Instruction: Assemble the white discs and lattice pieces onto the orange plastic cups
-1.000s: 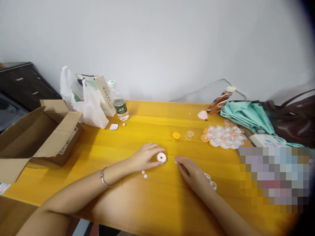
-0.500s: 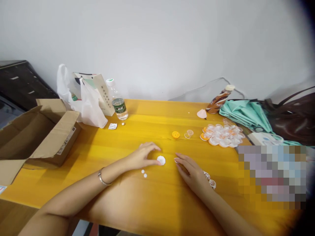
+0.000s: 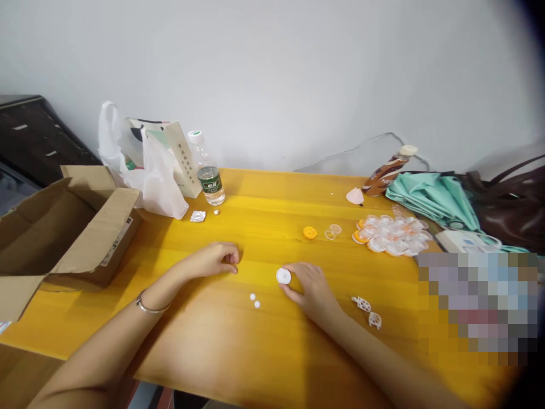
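Observation:
Thumb and forefinger of my right hand (image 3: 314, 291) close round the edges of a small white disc (image 3: 283, 276) with a scalloped rim, at the middle of the table. My left hand (image 3: 216, 258) hovers off to the left of that disc, fingers loosely curled and thumb apart, with nothing visible in it. Two tiny white round pieces (image 3: 255, 301) lie between and below the hands. To the right of my right hand rest two white spoked plastic parts (image 3: 368, 312). Farther back are an orange disc (image 3: 310, 232) and clear plastic rings (image 3: 332, 231).
A cluster of clear-and-orange round cases (image 3: 390, 234) sits at the right, near a teal umbrella (image 3: 432, 199) and a brown bottle (image 3: 387, 172). On the left stand an open cardboard box (image 3: 91, 227), a white plastic bag (image 3: 159, 182) and a water bottle (image 3: 209, 176).
My left hand has let go of the white disc and drawn back left. My right hand has moved left and taken the disc's edges. The spoked parts show more fully.

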### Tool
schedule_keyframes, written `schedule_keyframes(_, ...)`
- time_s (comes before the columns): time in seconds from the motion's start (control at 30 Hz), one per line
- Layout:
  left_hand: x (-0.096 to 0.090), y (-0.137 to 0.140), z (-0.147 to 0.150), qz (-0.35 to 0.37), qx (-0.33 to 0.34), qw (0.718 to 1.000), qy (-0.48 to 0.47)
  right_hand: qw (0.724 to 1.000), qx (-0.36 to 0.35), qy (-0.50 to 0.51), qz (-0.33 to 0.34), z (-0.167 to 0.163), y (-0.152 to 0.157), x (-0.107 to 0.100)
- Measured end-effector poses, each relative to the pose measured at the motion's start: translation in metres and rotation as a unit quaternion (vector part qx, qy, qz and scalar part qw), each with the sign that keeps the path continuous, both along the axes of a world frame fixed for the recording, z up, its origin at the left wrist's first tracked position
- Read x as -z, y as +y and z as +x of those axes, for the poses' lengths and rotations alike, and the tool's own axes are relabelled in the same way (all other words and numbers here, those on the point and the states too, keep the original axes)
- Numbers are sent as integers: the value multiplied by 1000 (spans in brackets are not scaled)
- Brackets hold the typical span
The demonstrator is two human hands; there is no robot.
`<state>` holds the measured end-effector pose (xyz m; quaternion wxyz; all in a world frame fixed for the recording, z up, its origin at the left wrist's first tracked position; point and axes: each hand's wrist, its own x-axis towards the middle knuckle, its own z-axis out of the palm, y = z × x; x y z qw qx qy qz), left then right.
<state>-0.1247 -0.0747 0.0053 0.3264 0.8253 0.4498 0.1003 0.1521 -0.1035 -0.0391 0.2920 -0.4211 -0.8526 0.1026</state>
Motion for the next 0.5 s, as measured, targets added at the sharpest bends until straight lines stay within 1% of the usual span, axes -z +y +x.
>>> schedule_keyframes(0.13,-3,-2,0,15,18,1000,3,1000,4,10,13,-2,1,4)
schedule_keyframes(0.2,-4,-5,1,35,12,999,5,1000,4,15,16,-1,2,6)
schedule_keyframes(0.27,-2,-9,7,49,2,999,-11,1000,-1,23,19,0,3,8)
schedule_keyframes(0.33,3,-14,20,49,-3,997,-60,999,-7,33,18,1,4,10)
schedule_keyframes(0.43,11,-19,50,57,-21,987,-150,999,-12,43,12,2,4,11)
schedule_keyframes(0.5,16,-19,69,76,-36,981,-175,999,-12,44,4,2,3,11)
